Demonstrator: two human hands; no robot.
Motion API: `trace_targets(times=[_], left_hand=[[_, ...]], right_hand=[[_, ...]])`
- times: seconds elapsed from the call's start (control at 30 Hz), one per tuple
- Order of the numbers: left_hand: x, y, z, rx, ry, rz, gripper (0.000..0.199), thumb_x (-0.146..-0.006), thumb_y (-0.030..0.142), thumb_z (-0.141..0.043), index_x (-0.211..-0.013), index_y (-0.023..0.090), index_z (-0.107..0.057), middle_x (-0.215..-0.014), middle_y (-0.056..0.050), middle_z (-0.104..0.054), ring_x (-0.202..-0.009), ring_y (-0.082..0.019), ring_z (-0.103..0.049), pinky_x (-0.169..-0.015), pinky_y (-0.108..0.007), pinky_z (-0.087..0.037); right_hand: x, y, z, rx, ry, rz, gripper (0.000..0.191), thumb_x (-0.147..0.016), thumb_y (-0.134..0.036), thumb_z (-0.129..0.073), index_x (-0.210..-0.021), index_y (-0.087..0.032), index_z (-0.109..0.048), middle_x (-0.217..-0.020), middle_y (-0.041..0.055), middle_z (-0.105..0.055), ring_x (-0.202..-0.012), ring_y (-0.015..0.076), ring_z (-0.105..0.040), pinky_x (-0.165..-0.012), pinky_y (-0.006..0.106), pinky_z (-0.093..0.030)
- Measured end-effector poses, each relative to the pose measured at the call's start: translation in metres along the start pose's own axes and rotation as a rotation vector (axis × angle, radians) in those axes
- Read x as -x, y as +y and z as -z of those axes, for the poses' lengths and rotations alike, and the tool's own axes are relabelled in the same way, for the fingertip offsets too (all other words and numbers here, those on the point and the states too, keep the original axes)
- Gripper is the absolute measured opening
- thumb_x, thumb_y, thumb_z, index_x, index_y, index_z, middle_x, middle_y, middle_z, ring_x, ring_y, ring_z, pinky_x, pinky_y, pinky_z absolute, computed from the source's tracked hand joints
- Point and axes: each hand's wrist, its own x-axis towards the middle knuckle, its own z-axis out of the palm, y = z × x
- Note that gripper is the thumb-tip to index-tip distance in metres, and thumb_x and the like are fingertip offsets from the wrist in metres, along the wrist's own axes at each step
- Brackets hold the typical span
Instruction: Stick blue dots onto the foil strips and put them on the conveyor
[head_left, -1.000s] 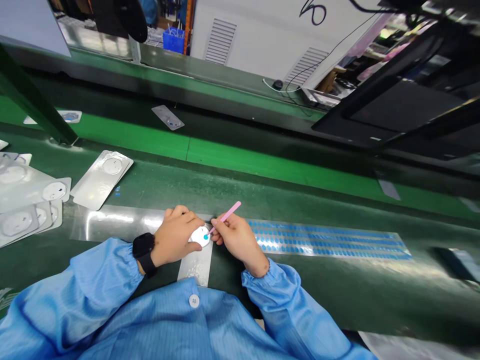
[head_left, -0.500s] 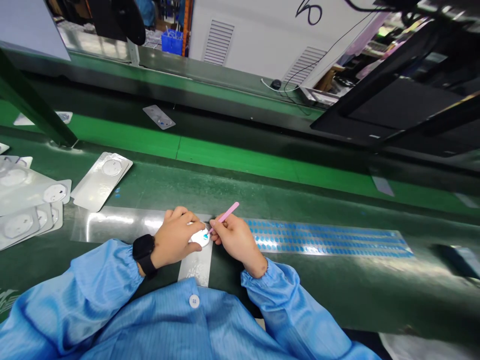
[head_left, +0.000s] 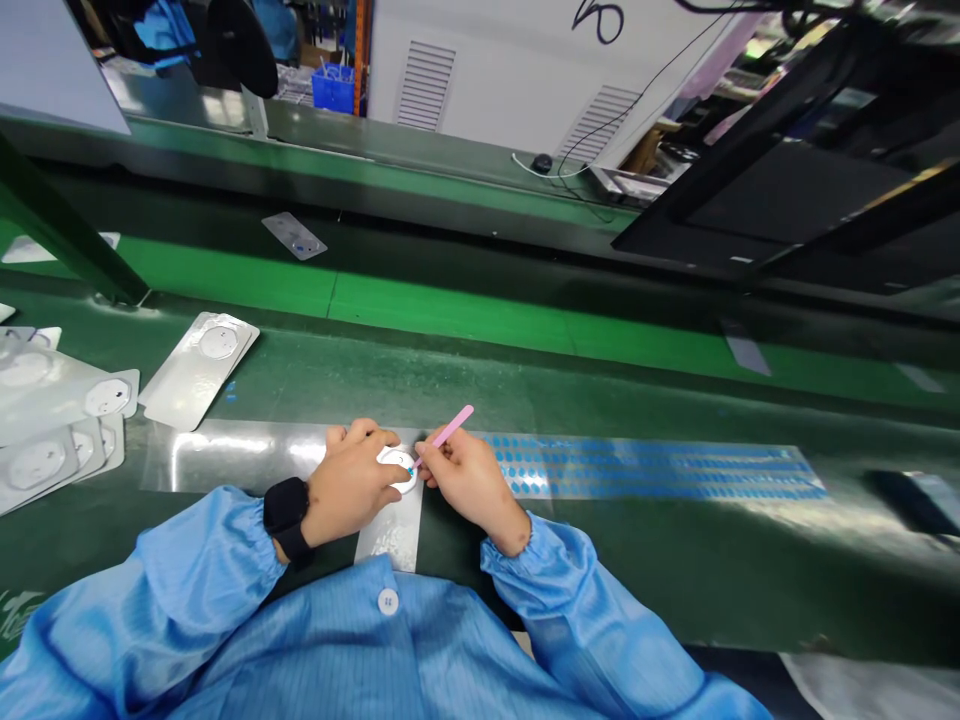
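My left hand (head_left: 352, 478) rests with fingers apart over a thin clear-and-silver panel (head_left: 388, 540) with a white round area (head_left: 403, 482). Its index fingertip touches the panel beside a small blue sticker (head_left: 410, 471). In my right hand (head_left: 469, 475) is a pair of pink tweezers (head_left: 454, 424), held slanting with the tips down at that sticker. The very tips are too small to make out clearly. Just right of this hand lies a long clear sheet (head_left: 652, 468) covered in rows of blue dot stickers.
Stacked panels (head_left: 67, 395) lie at the left, with further panels (head_left: 199, 370) nearer the middle. Behind the bench runs a green conveyor belt (head_left: 450, 315) carrying a panel (head_left: 295, 236). A green post (head_left: 71, 225) stands at the left, and a dark flat object (head_left: 919, 502) lies far right.
My left index finger has come down to the blue sticker on the white round area. The tweezers have barely shifted. Panels on the belt have moved left, and the view has tilted slightly.
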Motion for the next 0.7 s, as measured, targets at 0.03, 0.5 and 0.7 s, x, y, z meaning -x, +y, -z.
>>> trace_targets(times=[0.03,0.5,0.7], left_hand=[[0.0,0.0,0.0,-0.001,-0.004,0.005,0.014,-0.081,0.028,-0.069,-0.094,0.032,-0.073,-0.122,-0.006,-0.058,-0.112,-0.029,-0.04,-0.083,-0.046,-0.032],[-0.006,0.001,0.002,-0.027,-0.039,0.028,0.035,-0.077,0.03,-0.074,-0.104,0.021,-0.054,-0.116,-0.006,-0.058,-0.106,-0.026,-0.043,-0.077,-0.038,-0.032],[-0.007,0.001,0.002,-0.022,-0.058,0.048,0.036,-0.077,0.032,-0.074,-0.103,0.02,-0.053,-0.115,-0.007,-0.058,-0.106,-0.027,-0.043,-0.079,-0.04,-0.033]], right_hand=[[0.002,0.0,0.002,0.045,0.063,0.061,0.012,-0.082,-0.03,-0.052,-0.075,-0.021,-0.055,-0.057,0.001,-0.063,-0.052,0.0175,-0.061,-0.052,0.028,-0.049],[0.034,0.014,0.001,0.741,-0.16,0.538,0.022,-0.09,-0.018,-0.049,-0.106,-0.018,-0.064,-0.098,0.0088,-0.061,-0.073,0.0182,-0.063,-0.065,0.031,-0.053],[0.031,0.014,0.003,0.761,-0.189,0.531,0.027,-0.09,-0.018,-0.049,-0.114,-0.017,-0.061,-0.103,0.0095,-0.062,-0.076,0.0181,-0.064,-0.068,0.031,-0.054]])
